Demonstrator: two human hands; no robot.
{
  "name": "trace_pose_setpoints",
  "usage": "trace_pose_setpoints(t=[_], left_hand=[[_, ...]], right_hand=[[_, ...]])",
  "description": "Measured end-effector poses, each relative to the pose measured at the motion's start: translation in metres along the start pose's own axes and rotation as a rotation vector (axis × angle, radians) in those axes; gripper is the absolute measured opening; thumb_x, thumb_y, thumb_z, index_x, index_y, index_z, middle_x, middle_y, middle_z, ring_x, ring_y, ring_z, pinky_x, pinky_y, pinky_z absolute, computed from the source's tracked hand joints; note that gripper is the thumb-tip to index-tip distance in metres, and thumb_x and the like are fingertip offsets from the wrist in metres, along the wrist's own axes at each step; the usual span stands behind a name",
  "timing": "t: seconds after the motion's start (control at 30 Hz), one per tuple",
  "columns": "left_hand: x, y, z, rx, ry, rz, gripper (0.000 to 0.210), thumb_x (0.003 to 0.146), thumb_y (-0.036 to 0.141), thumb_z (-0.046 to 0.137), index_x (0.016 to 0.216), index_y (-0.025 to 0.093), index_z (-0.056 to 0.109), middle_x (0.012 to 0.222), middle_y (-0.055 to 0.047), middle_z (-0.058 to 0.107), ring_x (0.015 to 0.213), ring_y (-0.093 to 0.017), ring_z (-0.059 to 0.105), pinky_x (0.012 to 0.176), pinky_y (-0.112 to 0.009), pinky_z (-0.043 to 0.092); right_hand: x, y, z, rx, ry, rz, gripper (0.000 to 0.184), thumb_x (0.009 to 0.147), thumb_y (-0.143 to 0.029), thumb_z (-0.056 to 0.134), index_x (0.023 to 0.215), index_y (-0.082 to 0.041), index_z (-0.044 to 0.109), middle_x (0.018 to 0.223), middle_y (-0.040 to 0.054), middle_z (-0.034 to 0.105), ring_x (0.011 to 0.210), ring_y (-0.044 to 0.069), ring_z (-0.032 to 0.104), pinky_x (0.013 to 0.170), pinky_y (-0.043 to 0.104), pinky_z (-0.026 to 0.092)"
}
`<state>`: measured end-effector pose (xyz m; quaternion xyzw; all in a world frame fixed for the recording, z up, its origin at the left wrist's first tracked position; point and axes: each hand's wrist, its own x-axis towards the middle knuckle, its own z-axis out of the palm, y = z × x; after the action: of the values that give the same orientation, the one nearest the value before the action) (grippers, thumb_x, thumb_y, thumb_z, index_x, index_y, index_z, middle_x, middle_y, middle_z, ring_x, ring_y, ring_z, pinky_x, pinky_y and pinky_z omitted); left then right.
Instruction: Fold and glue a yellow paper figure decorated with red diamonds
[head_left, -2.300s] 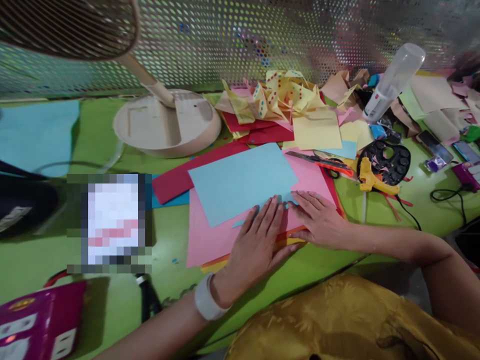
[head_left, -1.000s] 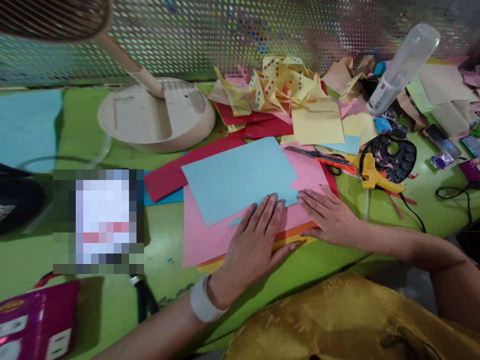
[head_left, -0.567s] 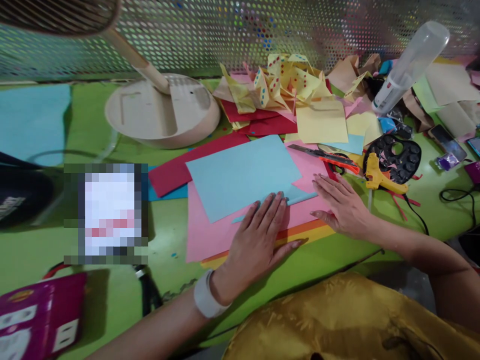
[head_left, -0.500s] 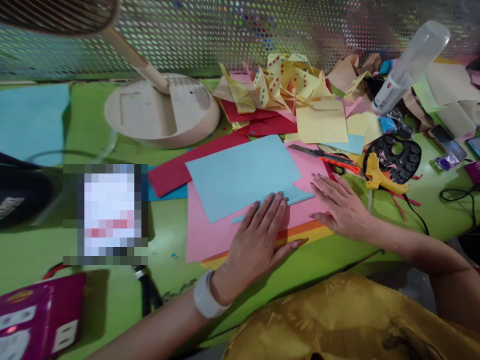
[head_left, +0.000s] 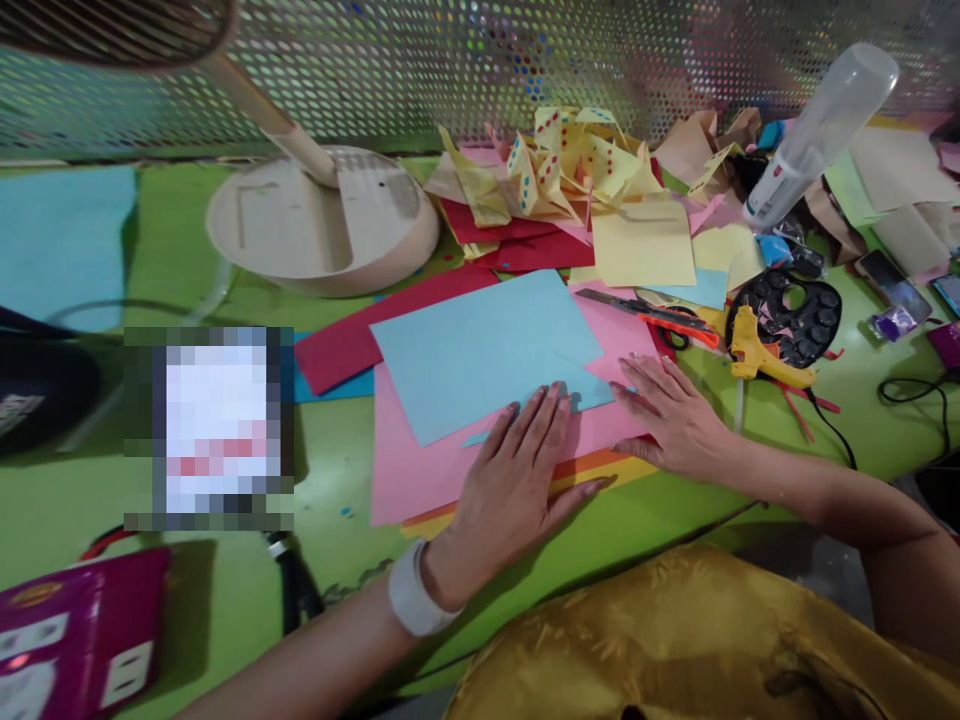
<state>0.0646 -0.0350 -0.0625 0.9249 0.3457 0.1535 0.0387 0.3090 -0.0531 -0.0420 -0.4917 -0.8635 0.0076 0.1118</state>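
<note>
A light blue paper sheet [head_left: 480, 350] with a notched right edge lies over a pink sheet [head_left: 405, 470]. My left hand [head_left: 517, 470] rests flat across the blue paper's lower edge and the pink sheet, fingers stretched out. To its right, my right hand [head_left: 667, 415] also lies flat, palm down, its fingertips at the right end of the blue paper. Neither hand grips anything. Just beyond my right hand lies a utility knife [head_left: 649, 315] with a red-orange handle, on top of black-handled scissors [head_left: 677, 338]. Orange and yellow paper edges [head_left: 600, 470] show beneath the pink sheet.
A yellow glue gun [head_left: 765, 352] and a black palette [head_left: 791, 315] sit at right. Behind are yellow paper scraps [head_left: 577, 165], a tilted clear bottle [head_left: 825, 130] and a round lamp base [head_left: 322, 220]. A purple box [head_left: 82, 630] with sockets stands at front left.
My right hand has slid slightly left and toward me along the blue paper's edge, which now lies flatter there. My left hand stays in place.
</note>
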Motion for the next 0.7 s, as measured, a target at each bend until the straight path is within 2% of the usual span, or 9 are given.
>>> trace_pose_setpoints(t=[0.17, 0.43, 0.7], left_hand=[[0.0008, 0.0005, -0.0006, 0.018, -0.003, 0.0, 0.091, 0.095, 0.066, 0.034, 0.157, 0.008, 0.001, 0.154, -0.023, 0.036, 0.142, -0.035, 0.037, 0.114, -0.05, 0.029], [0.0042, 0.0042, -0.0032, 0.012, -0.014, -0.014, 0.096, 0.092, 0.07, 0.037, 0.157, 0.008, 0.002, 0.155, -0.023, 0.036, 0.143, -0.034, 0.036, 0.115, -0.049, 0.028], [0.0046, 0.0031, 0.0001, -0.012, 0.002, -0.017, 0.094, 0.091, 0.071, 0.036, 0.157, 0.009, 0.009, 0.156, -0.022, 0.034, 0.144, -0.034, 0.032, 0.116, -0.049, 0.026]], right_hand=[[-0.0018, 0.0002, 0.0018, -0.028, 0.001, -0.003, 0.065, 0.096, -0.057, 0.043, 0.136, -0.008, 0.055, 0.149, 0.0185, 0.045, 0.143, 0.031, 0.035, 0.118, 0.052, 0.03], [-0.0054, 0.0026, -0.0009, -0.094, 0.009, -0.037, 0.057, 0.098, -0.049, 0.044, 0.138, -0.009, 0.053, 0.15, 0.0156, 0.046, 0.142, 0.03, 0.038, 0.117, 0.05, 0.032], [-0.0094, 0.0066, -0.0014, -0.178, 0.006, -0.053, 0.057, 0.098, -0.051, 0.045, 0.138, -0.011, 0.052, 0.15, 0.0146, 0.046, 0.142, 0.029, 0.038, 0.117, 0.05, 0.032]])
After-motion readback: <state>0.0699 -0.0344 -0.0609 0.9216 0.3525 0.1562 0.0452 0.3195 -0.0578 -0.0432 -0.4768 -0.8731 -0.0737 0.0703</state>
